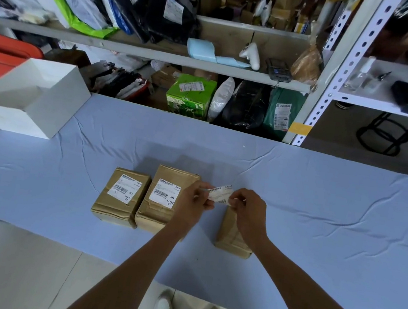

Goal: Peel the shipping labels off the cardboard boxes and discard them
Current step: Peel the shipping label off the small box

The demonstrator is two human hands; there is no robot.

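**Shipping label pinched between both hands over the boxes**

That white, barcode-printed paper label is stretched between the person's two hands, off the box tops and above the gap between the middle and right boxes. The left hand pinches its left end with curled fingers and thumb. The right hand pinches its right end the same way, fingers bent in tight. From where I stand I cannot tell whether the label's lower edge still touches the box below.

At the far left of the pale blue cloth sits a white open-topped box, well apart from the hands, showing only its white inner walls. Near the cloth's front edge stand three boxes in a row. The left brown cardboard box has a white barcode sticker flat on its top. The middle brown cardboard box touches it and carries a second white sticker, just beside the left hand. The right brown cardboard box stands apart from those two, its top mostly hidden behind the right hand. Behind the cloth, grey metal shelving holds parcels, among them a green printed carton.
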